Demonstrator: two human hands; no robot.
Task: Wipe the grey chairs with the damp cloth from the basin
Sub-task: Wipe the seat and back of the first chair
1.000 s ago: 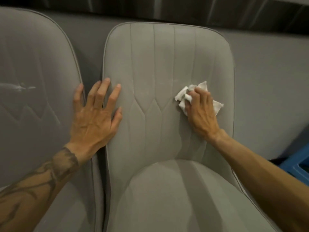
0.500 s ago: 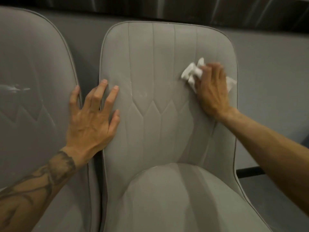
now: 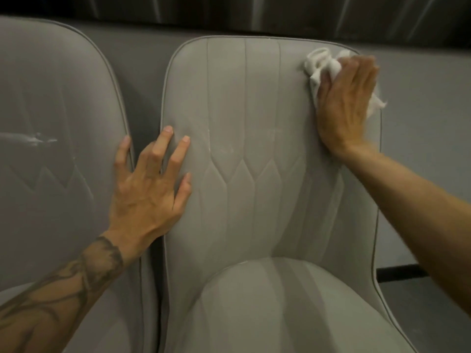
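Note:
Two grey upholstered chairs stand side by side. The chair in front of me (image 3: 254, 118) has a stitched backrest; a second chair (image 3: 56, 93) is at the left. A crumpled white cloth (image 3: 318, 63) lies against the top right corner of the front chair's backrest. My right hand (image 3: 349, 103) lies flat over it, fingers stretched out, pressing it to the fabric. My left hand (image 3: 150, 184) rests with spread fingers on the backrest's left edge, its little finger reaching across the gap to the left chair. The basin is out of view.
A grey wall (image 3: 428, 149) runs behind the chairs, with dark panelling (image 3: 254, 11) above it. A dark strip (image 3: 397, 273) shows low on the wall at the right. The left chair's backrest carries a pale scuff mark (image 3: 33, 140).
My right hand has slid the cloth up and to the right, from mid-backrest to the top right corner. My left hand has stayed on the backrest's left edge.

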